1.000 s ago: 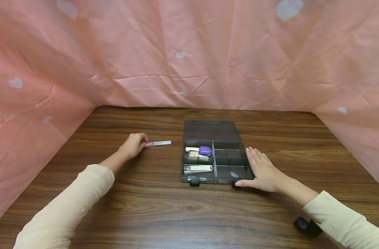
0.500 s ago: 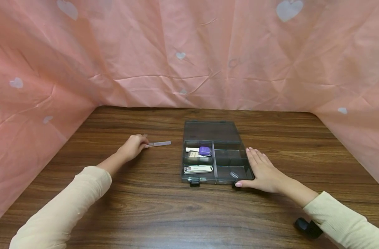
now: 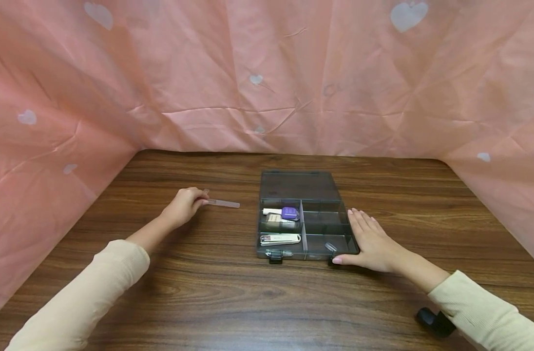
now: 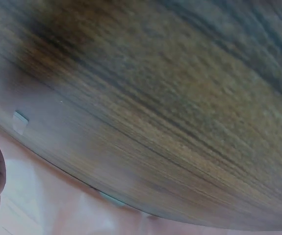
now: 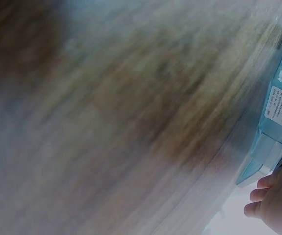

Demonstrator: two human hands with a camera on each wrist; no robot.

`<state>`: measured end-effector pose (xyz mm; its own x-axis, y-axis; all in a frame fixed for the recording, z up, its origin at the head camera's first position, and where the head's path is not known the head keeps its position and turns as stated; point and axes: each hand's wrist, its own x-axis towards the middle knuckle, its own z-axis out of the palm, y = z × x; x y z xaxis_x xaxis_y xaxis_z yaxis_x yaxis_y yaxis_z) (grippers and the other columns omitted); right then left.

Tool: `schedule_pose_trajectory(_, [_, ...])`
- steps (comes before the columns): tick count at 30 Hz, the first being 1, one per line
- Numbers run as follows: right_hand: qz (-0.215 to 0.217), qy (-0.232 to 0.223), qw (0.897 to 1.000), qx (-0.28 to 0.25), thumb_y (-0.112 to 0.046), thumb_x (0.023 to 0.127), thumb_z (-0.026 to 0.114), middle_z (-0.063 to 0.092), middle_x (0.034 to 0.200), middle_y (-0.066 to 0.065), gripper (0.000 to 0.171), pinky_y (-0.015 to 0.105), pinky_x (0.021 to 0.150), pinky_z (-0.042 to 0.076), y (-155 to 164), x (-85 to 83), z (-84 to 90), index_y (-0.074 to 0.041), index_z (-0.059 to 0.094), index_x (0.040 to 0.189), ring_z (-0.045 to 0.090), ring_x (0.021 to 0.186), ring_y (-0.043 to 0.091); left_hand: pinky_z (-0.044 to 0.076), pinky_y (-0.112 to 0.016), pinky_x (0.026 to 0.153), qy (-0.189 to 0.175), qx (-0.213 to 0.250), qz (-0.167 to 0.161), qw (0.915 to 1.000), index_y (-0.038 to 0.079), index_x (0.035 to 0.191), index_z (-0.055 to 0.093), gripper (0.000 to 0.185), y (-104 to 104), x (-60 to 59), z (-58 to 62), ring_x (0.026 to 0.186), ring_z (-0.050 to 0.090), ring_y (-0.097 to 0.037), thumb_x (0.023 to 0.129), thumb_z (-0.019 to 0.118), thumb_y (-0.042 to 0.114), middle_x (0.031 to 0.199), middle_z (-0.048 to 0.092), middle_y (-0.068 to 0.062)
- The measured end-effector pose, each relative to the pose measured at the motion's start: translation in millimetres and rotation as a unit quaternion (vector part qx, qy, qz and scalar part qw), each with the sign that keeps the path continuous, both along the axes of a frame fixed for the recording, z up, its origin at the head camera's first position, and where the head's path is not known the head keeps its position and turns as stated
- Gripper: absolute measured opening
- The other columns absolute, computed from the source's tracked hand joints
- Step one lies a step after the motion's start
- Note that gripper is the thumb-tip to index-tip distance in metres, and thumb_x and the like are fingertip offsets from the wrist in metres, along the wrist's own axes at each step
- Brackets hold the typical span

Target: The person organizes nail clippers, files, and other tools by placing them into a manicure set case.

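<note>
A dark see-through compartment box (image 3: 304, 243) lies open in the middle of the wooden table (image 3: 232, 292), its lid (image 3: 298, 185) flat behind it. Inside sit a purple item (image 3: 290, 213), a beige item (image 3: 273, 219) and a nail clipper (image 3: 279, 239). My right hand (image 3: 369, 240) lies flat against the box's right side, thumb at the front corner. My left hand (image 3: 182, 205) pinches one end of a thin clear nail file (image 3: 223, 203), whose free end points at the box. In the right wrist view the box wall (image 5: 278, 122) shows beside my fingertips (image 5: 263, 196).
Pink sheeting with white hearts (image 3: 267, 73) walls the table on the back and both sides. A small black object (image 3: 433, 321) lies at the front right near my sleeve. Both wrist views show mostly blurred wood grain.
My left hand has drawn back slightly to the left with the nail file, which now slants a little. The right hand and the box have stayed put.
</note>
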<state>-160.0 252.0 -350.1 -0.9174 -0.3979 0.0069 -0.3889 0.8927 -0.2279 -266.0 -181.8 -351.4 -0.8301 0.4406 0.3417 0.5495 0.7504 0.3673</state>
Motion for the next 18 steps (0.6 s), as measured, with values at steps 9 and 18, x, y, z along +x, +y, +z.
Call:
schedule_pose_trajectory(9, [-0.003, -0.006, 1.000, -0.001, -0.066, 0.073, 0.062, 0.016, 0.148, 0.034, 0.116, 0.061, 0.108, 0.015, 1.0, -0.3, -0.4, 0.014, 0.015, 0.141, 0.015, 0.137, 0.048, 0.054, -0.042, 0.075, -0.002, 0.031, -0.002, 0.9995, -0.010, 0.091, 0.067, 0.012, -1.4, 6.1, 2.6, 0.086, 0.065, -0.035, 0.085, 0.061, -0.001, 0.088, 0.067, -0.023])
schedule_pose_trajectory(18, [-0.003, -0.009, 1.000, 0.000, -0.066, 0.073, 0.062, 0.015, 0.148, 0.034, 0.116, 0.061, 0.108, 0.015, 1.1, -0.8, -0.7, 0.014, 0.014, 0.142, 0.015, 0.137, 0.048, 0.054, -0.041, 0.073, 0.005, 0.056, -0.005, 0.9984, -0.009, 0.092, 0.067, 0.013, -2.5, 8.1, 4.3, 0.086, 0.065, -0.034, 0.085, 0.061, -0.001, 0.088, 0.067, -0.022])
